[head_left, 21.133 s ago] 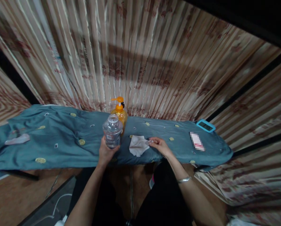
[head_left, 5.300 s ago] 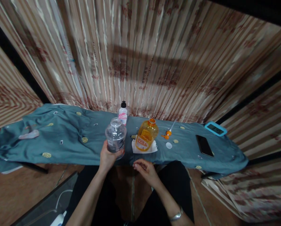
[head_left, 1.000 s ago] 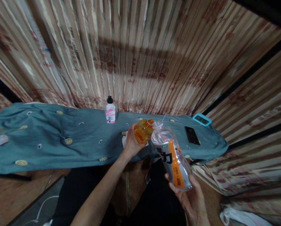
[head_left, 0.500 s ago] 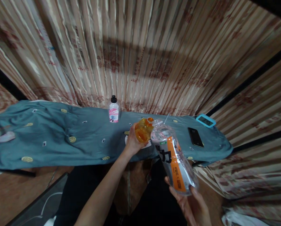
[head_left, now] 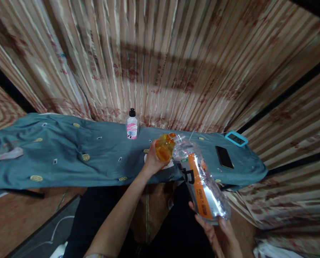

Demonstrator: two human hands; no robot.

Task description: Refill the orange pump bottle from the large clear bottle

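Orange translucent plastic bottle sits gripped in the left hand above the teal patterned cloth-covered table. Tilted against its open neck, the clear refill pouch with an orange stripe rests cradled in the right hand, near a black phone.

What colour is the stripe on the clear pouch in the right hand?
Orange, running lengthwise along the clear pouch held by the right hand; head view.
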